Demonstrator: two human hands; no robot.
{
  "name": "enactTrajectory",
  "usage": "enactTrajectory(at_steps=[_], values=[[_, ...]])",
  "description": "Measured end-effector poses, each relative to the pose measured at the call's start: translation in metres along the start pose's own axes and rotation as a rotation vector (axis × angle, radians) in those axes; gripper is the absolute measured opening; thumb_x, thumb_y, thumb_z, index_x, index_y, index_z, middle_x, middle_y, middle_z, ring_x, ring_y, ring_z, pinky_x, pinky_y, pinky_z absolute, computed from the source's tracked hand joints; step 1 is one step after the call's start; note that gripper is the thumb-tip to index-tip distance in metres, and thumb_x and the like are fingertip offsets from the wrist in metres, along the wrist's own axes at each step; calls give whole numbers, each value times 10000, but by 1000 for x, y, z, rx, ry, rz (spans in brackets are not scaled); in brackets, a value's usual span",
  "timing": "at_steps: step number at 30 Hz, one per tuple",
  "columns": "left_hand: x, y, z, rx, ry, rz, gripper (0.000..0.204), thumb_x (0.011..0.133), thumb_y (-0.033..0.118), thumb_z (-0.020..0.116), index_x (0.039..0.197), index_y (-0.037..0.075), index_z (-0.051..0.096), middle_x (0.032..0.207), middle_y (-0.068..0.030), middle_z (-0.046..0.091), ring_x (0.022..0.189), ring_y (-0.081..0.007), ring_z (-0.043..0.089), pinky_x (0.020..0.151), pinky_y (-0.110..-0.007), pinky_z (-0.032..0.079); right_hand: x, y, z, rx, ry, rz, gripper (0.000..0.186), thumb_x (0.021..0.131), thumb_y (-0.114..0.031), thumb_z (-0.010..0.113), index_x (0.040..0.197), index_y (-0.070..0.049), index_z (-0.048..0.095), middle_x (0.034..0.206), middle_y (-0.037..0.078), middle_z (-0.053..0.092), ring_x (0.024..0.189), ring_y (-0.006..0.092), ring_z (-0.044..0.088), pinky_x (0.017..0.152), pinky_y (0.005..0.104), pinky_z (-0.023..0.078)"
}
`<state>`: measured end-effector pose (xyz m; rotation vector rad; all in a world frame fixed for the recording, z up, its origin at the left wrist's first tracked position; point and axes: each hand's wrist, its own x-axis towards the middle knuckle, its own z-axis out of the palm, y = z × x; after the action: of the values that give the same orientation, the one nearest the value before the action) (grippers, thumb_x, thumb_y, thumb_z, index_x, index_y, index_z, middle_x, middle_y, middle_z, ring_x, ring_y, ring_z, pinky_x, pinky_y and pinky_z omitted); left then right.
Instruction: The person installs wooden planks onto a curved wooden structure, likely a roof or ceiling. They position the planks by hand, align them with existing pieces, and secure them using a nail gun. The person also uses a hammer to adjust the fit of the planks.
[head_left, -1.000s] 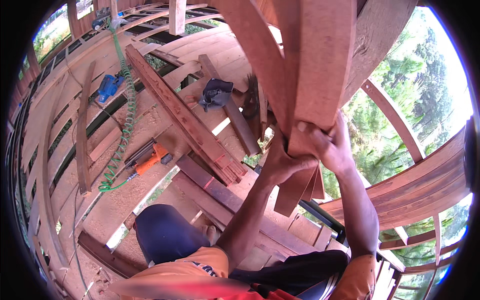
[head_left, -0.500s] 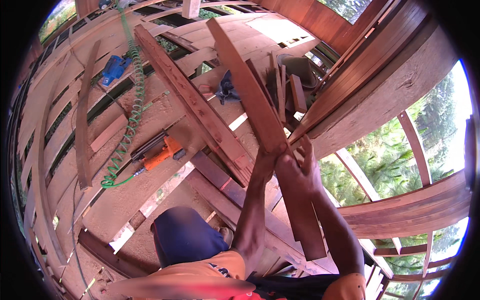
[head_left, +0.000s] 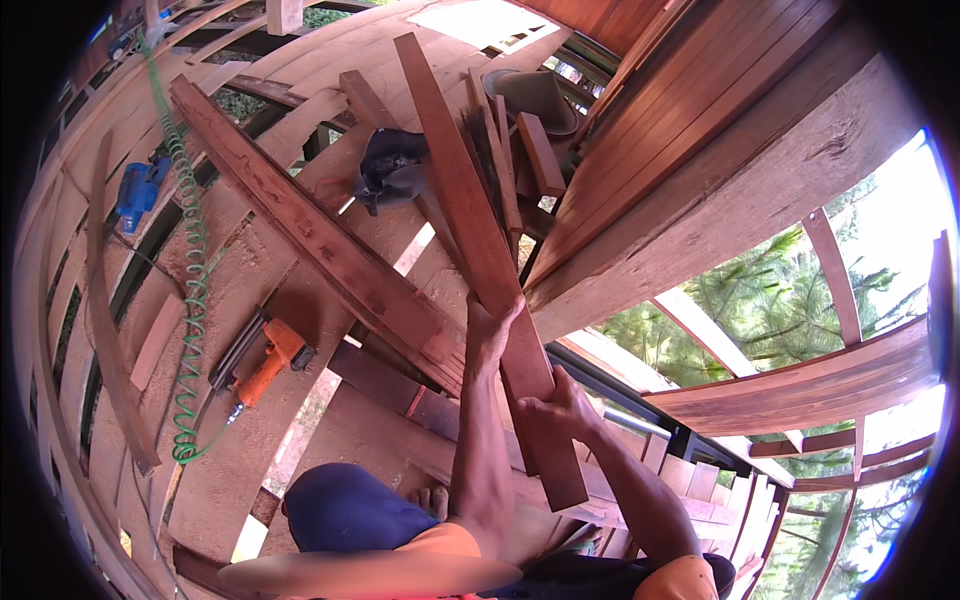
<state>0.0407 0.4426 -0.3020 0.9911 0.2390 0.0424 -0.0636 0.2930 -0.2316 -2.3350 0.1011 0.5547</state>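
Note:
A long, narrow reddish-brown wooden board is held in both hands, slanting from the upper middle down toward my body. My left hand is closed around its left edge near the middle. Lower down, my right hand grips the board from its right side, with the thumb across the face. The board's near end, stepped at one corner, extends past my right hand. Behind the board lie a dark blue cloth-like item and several loose wood offcuts.
An orange nail gun lies on the plank floor at left, joined to a coiled green air hose. A blue power tool sits farther left. Long boards cross the middle. At right runs a thick timber beam, with gaps beyond.
My right hand has slid down the board, away from my left hand. The view has shifted, so the floor tools appear farther left.

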Motion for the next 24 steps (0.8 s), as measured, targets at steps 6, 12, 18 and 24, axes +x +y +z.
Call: enactTrajectory(at_steps=[6,12,18,24], values=[[51,14,-42,213,-24,126,1050,786,459,781,1511,-26,197,1500,-253,345,1394,-298,366,1115,-359,339,93,-37,26,-9,57,-44,779,705,-544,800,1121,67,555,992,248,687,936,323,689,809,400,532],[4,118,9,38,-496,218,949,820,590,676,1426,-70,364,1464,-253,409,1384,-347,383,1162,-483,261,256,-26,-3,579,264,-163,475,857,-283,651,1227,2,563,1110,225,658,1034,343,652,895,428,506],[12,119,-21,-272,-554,451,792,907,564,537,1385,-57,425,1485,-274,359,1388,-411,345,1167,-559,227,147,-103,23,-325,364,-773,389,836,-180,610,1207,-64,608,1235,153,589,1159,345,570,974,416,484],[-3,86,26,-296,-563,263,651,1007,509,368,1400,-6,434,1537,-259,282,1427,-407,278,1199,-570,158,-26,7,-73,-771,-401,-540,297,893,-270,626,1113,-72,600,1076,143,637,1047,341,622,835,476,522]])
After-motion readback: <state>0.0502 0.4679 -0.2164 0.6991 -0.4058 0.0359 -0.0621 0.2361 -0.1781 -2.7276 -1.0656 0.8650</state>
